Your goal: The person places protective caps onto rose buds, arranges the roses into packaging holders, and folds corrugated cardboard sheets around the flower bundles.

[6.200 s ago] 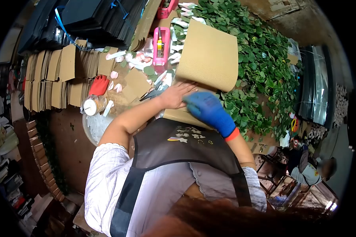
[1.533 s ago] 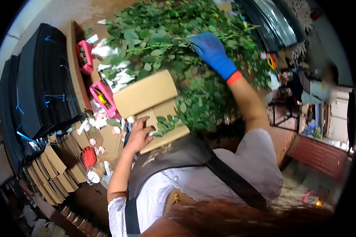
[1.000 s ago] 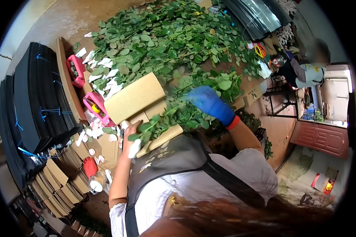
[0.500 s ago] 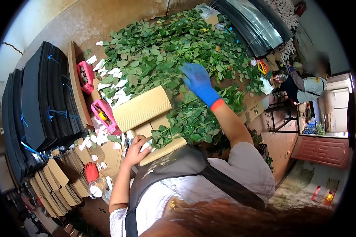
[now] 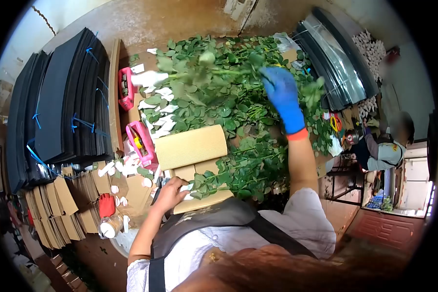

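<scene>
My right hand [image 5: 281, 90], in a blue glove with a red cuff, is closed round the stem of a rose [image 5: 224, 72]. The rose is held level above the leaf pile, its head wrapped in white [image 5: 150, 79] pointing left, its leaves blurred. Bare, my left hand [image 5: 173, 193] pinches a small white wrapped bloom [image 5: 187, 189] at the left edge of a corrugated cardboard piece [image 5: 204, 201] near my apron. Leafy stems [image 5: 243, 177] lie to the right of that bloom. A folded sheet of corrugated cardboard [image 5: 192, 147] lies just beyond.
Leafy stems [image 5: 204, 104] cover much of the table. Pink holders [image 5: 142, 141] stand left, near stacked black sheets [image 5: 65, 97] and cardboard pieces [image 5: 63, 199]. Clear plastic sheets [image 5: 333, 58] lie at the back right. A person [image 5: 387, 148] is farther right. Scissors [image 5: 335, 122] lie near the right edge.
My right hand has lifted a rose off the pile by its stem. My left hand remains at the lower cardboard. The camera view has shifted and tilted.
</scene>
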`<control>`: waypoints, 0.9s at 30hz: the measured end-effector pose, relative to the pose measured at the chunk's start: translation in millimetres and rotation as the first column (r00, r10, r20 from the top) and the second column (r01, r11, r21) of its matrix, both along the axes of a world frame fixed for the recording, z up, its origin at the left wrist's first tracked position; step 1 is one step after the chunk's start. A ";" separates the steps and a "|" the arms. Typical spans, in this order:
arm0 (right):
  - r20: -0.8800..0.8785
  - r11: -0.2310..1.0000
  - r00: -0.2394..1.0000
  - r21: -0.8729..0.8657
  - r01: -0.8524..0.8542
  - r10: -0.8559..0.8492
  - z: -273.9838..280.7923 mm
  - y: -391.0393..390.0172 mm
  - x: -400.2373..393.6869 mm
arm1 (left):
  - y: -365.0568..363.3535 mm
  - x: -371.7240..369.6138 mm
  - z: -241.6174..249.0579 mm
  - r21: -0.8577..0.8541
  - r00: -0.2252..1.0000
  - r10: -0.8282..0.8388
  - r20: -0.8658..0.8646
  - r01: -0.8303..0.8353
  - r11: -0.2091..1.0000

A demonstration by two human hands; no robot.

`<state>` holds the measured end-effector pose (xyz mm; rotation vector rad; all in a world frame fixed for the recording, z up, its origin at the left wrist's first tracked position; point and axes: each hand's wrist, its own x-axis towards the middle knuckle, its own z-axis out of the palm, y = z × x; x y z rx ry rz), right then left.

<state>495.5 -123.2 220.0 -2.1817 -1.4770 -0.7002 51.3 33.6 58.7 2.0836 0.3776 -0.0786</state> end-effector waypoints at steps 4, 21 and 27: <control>0.215 0.917 0.944 -0.259 0.303 -0.252 2.8 67.9 15.9 | 8.8 5.0 -2.8 0.087 0.989 -0.137 0.052 0.132 0.987; -0.138 0.993 0.990 -0.118 -0.015 -0.001 -25.7 9.3 -12.2 | -4.3 10.2 6.7 0.212 0.987 -0.160 -0.007 0.158 0.964; 0.003 0.996 0.999 0.079 -0.034 0.034 -12.3 28.0 10.6 | -5.6 7.3 1.4 0.131 0.987 -0.129 0.099 0.116 0.985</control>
